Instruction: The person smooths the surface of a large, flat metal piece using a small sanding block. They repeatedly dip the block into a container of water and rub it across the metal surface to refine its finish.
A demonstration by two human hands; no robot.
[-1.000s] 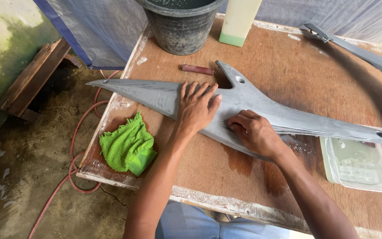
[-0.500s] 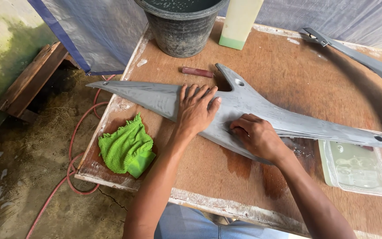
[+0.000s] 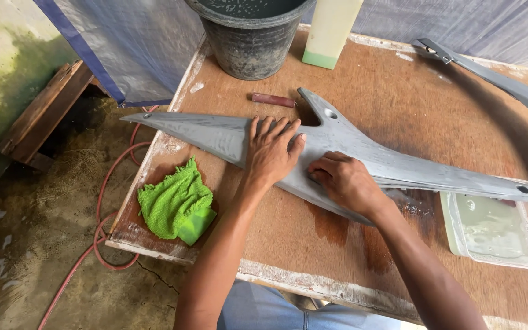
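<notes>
On the grey panel (image 3: 215, 135) left hand (image 3: 271, 151) lies splayed (flat), right hand (image 3: 344, 181) curled.

Green cloth (image 3: 177, 205), dark bucket (image 3: 249, 38), red hose (image 3: 102, 215).

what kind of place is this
Probably a small, makeshift body-repair or paint-prep workshop. A grey panel lies on a rough wet plywood table under both hands, with a black bucket of water, a red hose on the dirt floor, and tarp walls.
</notes>
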